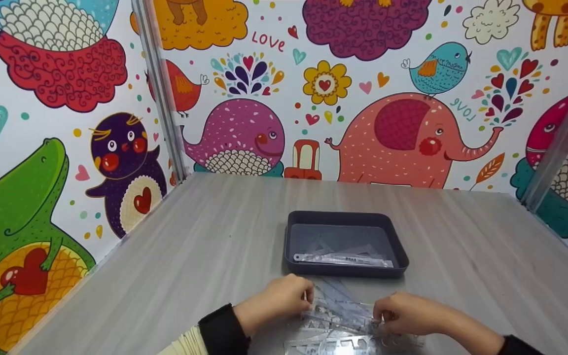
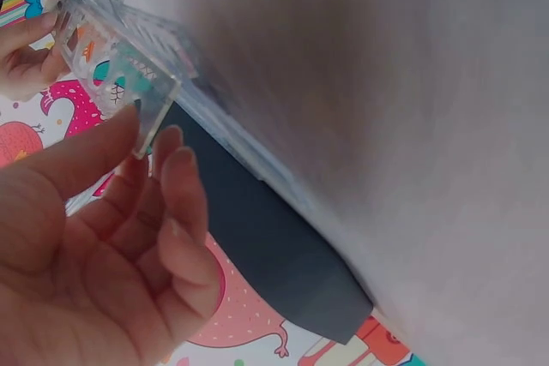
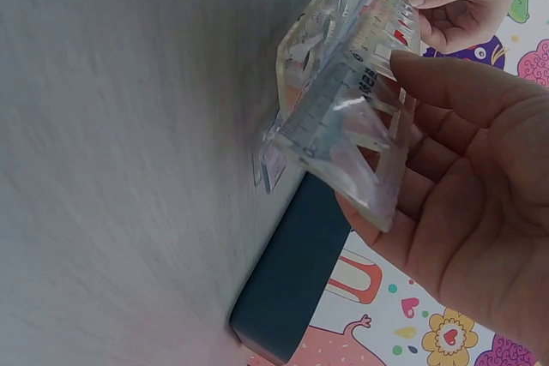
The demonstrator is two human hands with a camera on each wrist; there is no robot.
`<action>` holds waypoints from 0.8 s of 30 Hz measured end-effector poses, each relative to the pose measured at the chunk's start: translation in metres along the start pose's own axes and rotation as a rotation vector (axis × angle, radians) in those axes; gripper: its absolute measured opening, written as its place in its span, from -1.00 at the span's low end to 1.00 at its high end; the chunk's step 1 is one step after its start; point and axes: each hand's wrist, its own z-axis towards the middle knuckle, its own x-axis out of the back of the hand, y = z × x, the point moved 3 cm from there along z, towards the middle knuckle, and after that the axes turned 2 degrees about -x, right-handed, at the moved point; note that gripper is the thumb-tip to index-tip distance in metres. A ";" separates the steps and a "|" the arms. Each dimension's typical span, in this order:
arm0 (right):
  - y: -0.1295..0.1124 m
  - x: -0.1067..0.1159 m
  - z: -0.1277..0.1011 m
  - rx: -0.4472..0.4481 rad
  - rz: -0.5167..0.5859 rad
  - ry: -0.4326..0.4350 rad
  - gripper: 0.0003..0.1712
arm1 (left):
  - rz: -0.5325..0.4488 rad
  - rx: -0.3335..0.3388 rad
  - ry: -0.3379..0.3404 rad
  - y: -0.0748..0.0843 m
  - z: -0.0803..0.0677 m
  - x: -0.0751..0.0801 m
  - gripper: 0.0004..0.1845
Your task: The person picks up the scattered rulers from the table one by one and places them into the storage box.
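On the near edge of the grey table [image 1: 165,256], just in front of the dark tray [image 1: 345,220], a person is holding a small stack of clear plastic rulers [image 1: 343,315] between both hands. Their left hand [image 1: 276,301] is pinching the left end of the stack, thumb and fingertips [image 2: 171,156] closing on its corner, as the left wrist view is showing. Their right hand [image 1: 409,313] is gripping the right end, with the thumb lying along the top edge and the fingers [image 3: 403,186] curling under the stack. The rulers are sitting low over the table, tilted on edge in the wrist views, and more clear stencil pieces [image 1: 333,342] are lying flat on the table right below the hands. Inside the tray, another clear ruler [image 1: 343,260] is resting along the near wall, with a see-through set square showing faintly behind it. Dark sleeves are covering both wrists. Bright cartoon wallpaper [image 1: 402,138] is surrounding the table on three sides.
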 end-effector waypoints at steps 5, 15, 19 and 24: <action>0.000 0.001 -0.001 -0.019 0.034 -0.017 -0.91 | 0.005 0.000 0.000 0.001 0.000 0.001 -0.88; 0.003 0.000 -0.003 0.013 0.040 -0.004 -0.91 | -0.003 0.001 -0.012 0.002 -0.001 0.002 -0.89; 0.004 -0.001 -0.004 0.005 0.033 -0.003 -0.91 | 0.000 0.003 -0.017 0.002 -0.001 0.002 -0.89; 0.003 0.000 -0.003 0.024 0.009 0.009 -0.87 | 0.011 -0.033 -0.012 0.001 -0.001 0.002 -0.91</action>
